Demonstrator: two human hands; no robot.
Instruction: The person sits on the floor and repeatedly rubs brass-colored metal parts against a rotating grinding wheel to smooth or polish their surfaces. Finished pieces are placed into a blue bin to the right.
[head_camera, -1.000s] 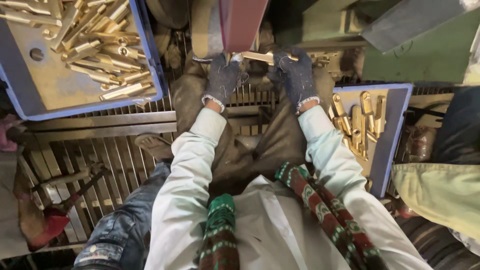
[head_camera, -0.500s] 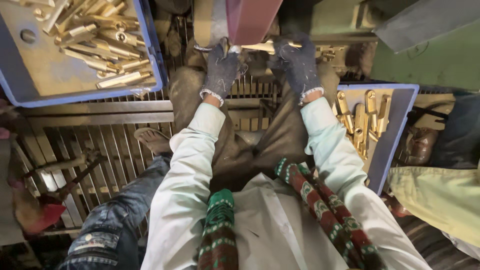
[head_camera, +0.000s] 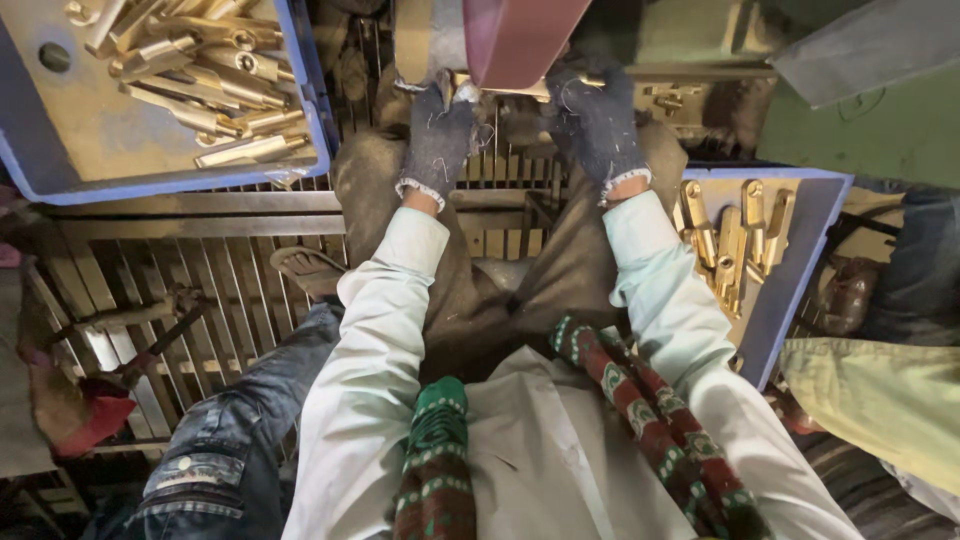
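At the far left, a blue tray (head_camera: 300, 110) holds a loose heap of unfinished brass pieces (head_camera: 215, 75), well apart from both your hands. It rests on a slatted metal floor grate (head_camera: 190, 290).

Moving right, your left hand (head_camera: 437, 140), in a dark knitted glove, is closed around the left end of a long brass rod (head_camera: 505, 88). The rod lies crosswise, level, and is pressed up against the lower edge of a maroon sanding belt (head_camera: 515, 35) that runs down from the top of the view. Your right hand (head_camera: 598, 125), gloved the same way, is closed on the rod's right end. The rod therefore sits between your two hands, touching both, with its middle under the belt and partly hidden by it.

To do this well, I judge that you should keep both grips firm and even, hold the rod level so the belt bites evenly, and keep your fingertips behind the contact line, since the gloves sit very near the moving belt. Loose glove threads could catch.

Further right, a second blue tray (head_camera: 800, 260) holds a few polished brass pieces (head_camera: 735, 235), just beside your right forearm. Another person's sleeve (head_camera: 880, 400) shows at the far right edge.
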